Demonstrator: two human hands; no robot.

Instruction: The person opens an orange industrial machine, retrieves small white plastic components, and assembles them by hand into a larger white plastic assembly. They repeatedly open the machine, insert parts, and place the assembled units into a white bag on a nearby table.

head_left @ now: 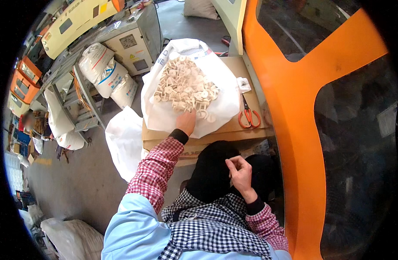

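Observation:
A heap of small beige parts (183, 84) with round disc heads and short stems lies on a white woven sack (162, 119). At the near edge of this heap is my left hand (186, 122), its fingers bunched together against the parts. Whatever its fingertips grip is hidden among the pieces. Over my lap I hold my right hand (241, 175) with fingers curled and thumb pressed in. Anything in that pinch is too small to make out. Scissors with red handles (249, 118) rest right of the sack.
Beneath the sack is a cardboard box (153, 138), with a small white packet (243, 85) on its right side. An orange machine panel (290, 108) rises close on my right. To the left stand a metal step ladder (84, 115) and stacked white sacks (105, 71).

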